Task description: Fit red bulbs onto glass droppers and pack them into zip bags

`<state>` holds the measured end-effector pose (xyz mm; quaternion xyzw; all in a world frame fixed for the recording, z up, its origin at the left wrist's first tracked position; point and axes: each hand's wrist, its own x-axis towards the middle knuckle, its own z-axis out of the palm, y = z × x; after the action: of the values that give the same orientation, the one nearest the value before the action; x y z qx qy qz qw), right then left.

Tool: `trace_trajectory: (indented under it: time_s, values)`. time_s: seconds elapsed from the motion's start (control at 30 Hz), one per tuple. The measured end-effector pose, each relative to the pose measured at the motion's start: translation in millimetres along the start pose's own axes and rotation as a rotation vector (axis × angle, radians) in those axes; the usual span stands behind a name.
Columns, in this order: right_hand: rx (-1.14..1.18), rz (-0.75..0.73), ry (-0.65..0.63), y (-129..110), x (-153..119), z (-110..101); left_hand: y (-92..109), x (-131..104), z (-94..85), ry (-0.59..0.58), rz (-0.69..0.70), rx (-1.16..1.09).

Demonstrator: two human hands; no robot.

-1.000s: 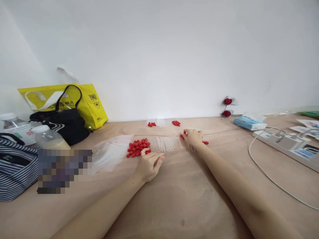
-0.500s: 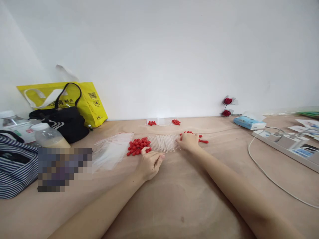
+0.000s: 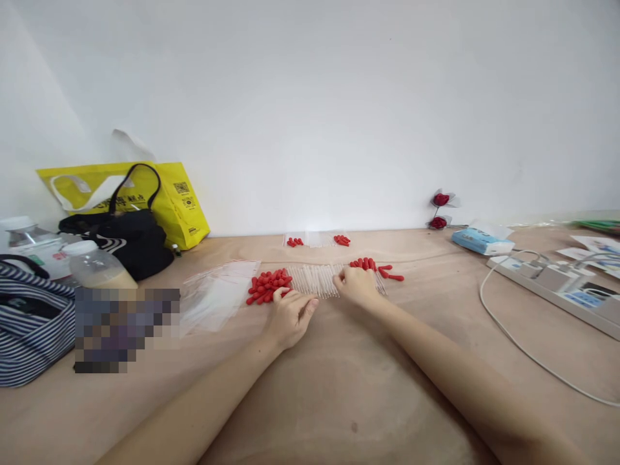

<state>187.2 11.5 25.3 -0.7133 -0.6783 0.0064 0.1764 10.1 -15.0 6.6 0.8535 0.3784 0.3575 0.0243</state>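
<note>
My left hand [image 3: 290,316] rests beside a pile of small red bulb-ended pieces [image 3: 265,287]. Its thumb stands apart from the fingers, and nothing shows in it. My right hand [image 3: 356,286] lies over the right part of a row of thin whitish sticks [image 3: 310,279]. Its fingers are curled down and pressed together at the sticks; whatever they hold is hidden. Beyond that hand lies a smaller group of red pieces [image 3: 363,263], with a loose red piece [image 3: 394,278] to the right. Clear plastic bags [image 3: 217,297] lie left of the pile.
By the wall lies a clear bag [image 3: 314,239] with red pieces at both ends. A yellow bag [image 3: 186,206], black bag [image 3: 130,236], bottle [image 3: 104,268] and striped bag [image 3: 33,329] stand left. Rightward are red roses [image 3: 440,210], a tissue pack [image 3: 482,241] and a power strip [image 3: 557,284].
My right hand has shifted left and a little nearer along the stick row, uncovering red pieces and stick ends at the right. My left hand has barely moved.
</note>
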Motion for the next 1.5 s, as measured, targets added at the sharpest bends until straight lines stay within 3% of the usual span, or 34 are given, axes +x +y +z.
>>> trace_trajectory:
  time_s: [0.17,0.3,0.4,0.5,0.6,0.77,1.0,1.13,1.2,1.27,1.4,1.5]
  values:
    - [0.259,-0.298,0.044,-29,-33,1,-9,5,4.2,0.048,-0.225,-0.308]
    - [0.35,-0.379,0.026,-42,-47,4,-8,8,6.6,0.092,-0.31,-0.576]
    - [0.367,-0.381,0.081,-32,-44,6,-6,8,4.9,0.165,-0.311,-0.58]
    - [0.252,-0.297,0.217,2,-32,5,-11,7,1.2,0.214,-0.281,-0.47]
    - [0.101,-0.065,0.345,51,-15,4,-17,5,-1.6,0.183,-0.157,-0.207]
    - [-0.039,0.266,0.313,111,3,2,-17,3,0.9,0.047,-0.002,0.04]
    - [-0.064,0.266,0.209,116,10,12,-18,-1,5.2,-0.008,0.067,0.092]
    - [0.006,0.246,0.362,114,7,13,-19,-2,6.0,-0.009,0.097,0.095]
    - [0.096,0.181,0.471,109,2,12,-18,-2,6.1,-0.006,0.106,0.097]
    - [0.212,0.009,0.49,97,-5,11,-18,-2,5.9,-0.006,0.113,0.096]
    - [0.342,-0.399,0.332,62,-25,15,-16,-2,4.4,-0.005,0.133,0.097]
    - [0.334,-0.548,0.244,40,-36,19,-15,-2,3.7,0.001,0.142,0.102]
